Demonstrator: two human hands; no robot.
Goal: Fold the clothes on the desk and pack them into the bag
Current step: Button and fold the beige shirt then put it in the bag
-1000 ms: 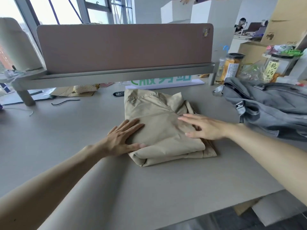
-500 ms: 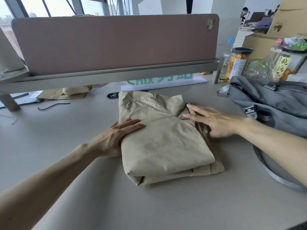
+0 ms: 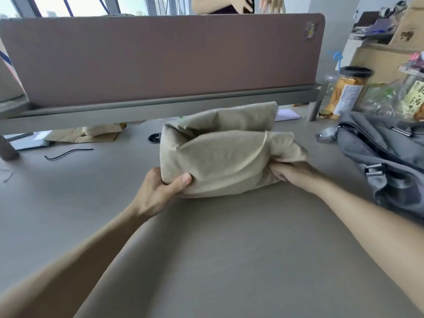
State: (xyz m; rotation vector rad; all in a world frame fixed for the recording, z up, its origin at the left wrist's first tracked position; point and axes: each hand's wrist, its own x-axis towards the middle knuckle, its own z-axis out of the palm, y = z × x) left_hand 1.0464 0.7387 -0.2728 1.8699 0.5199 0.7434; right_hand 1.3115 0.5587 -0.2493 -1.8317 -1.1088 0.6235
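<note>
A folded beige garment (image 3: 224, 154) is held up off the grey desk (image 3: 206, 249) in the middle of the view. My left hand (image 3: 160, 191) grips its lower left corner, thumb on top of the cloth. My right hand (image 3: 291, 173) grips its lower right side, fingers partly tucked under the fabric. The bundle sags a little between the two hands. A grey bag (image 3: 387, 157) lies on the desk to the right, with buckles and straps showing; I cannot tell whether its mouth is unzipped.
A brown divider panel (image 3: 160, 58) on a grey rail crosses the back of the desk. Snack jars (image 3: 348, 90) and plastic bags crowd the far right. A black cord (image 3: 68, 153) and cardboard lie at the left. Another person's hands show above the panel.
Both hands went from lying flat on the folded garment to gripping its sides, and the garment has been lifted off the desk. The view has moved closer.
</note>
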